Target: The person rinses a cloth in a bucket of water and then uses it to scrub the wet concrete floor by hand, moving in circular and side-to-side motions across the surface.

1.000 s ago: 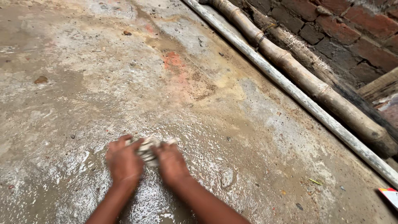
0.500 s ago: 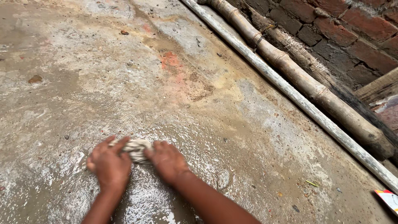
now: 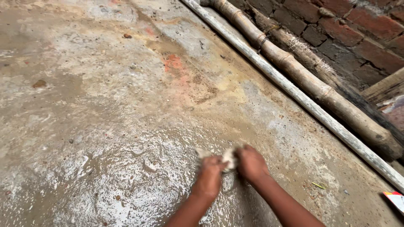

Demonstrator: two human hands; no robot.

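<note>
Both my hands press a small wet, whitish rag [image 3: 227, 156] onto the wet concrete floor [image 3: 126, 105]. My left hand [image 3: 210, 175] grips the rag's left side, my right hand [image 3: 251, 163] its right side. The hands are close together and most of the rag is hidden between them; only a bunched bit and a loose end at the left show. Soapy, glistening water covers the floor around and to the left of the hands.
A pale pipe [image 3: 294, 94] and a thick bamboo pole [image 3: 320, 88] lie along the brick wall [image 3: 357, 29] at the right. Small stones [image 3: 39, 83] dot the floor. A red-and-white packet corner [image 3: 395, 198] shows at the lower right edge.
My hands have slid the rag across the floor to the right, from the lower left-centre to the lower centre-right, leaving a wet foamy patch behind.
</note>
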